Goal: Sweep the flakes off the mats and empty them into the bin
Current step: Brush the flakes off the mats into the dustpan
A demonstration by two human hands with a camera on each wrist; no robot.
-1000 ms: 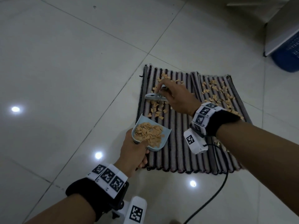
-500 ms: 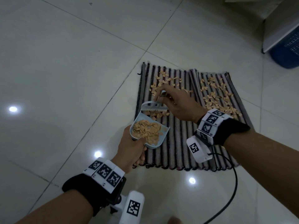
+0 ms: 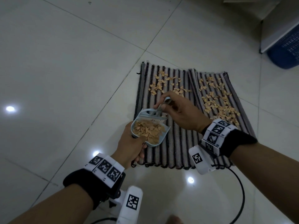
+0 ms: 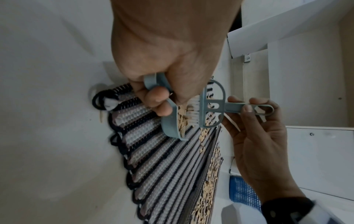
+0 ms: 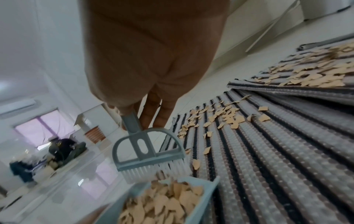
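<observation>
Two striped mats lie side by side on the tiled floor, the left mat (image 3: 178, 126) and the right mat (image 3: 226, 88) overlapping its edge. Tan flakes (image 3: 163, 85) are scattered on the far part of the left mat and over the right mat (image 3: 216, 102). My left hand (image 3: 129, 147) grips the handle of a small blue dustpan (image 3: 163, 139) heaped with flakes, held at the left mat's near-left part. My right hand (image 3: 181, 112) pinches the handle of a small blue brush (image 3: 151, 113); its white bristles (image 5: 159, 169) stand at the pan's open edge.
A blue mesh bin (image 3: 286, 49) stands at the far right beside white furniture (image 3: 278, 21). A black cable (image 3: 239, 191) curves over the floor near my right wrist. Bare glossy tiles (image 3: 64, 78) spread to the left.
The brush has been drawn back from the middle of the left mat to the pan's mouth, pushing flakes in. The pan stays in my left hand, fuller than before.
</observation>
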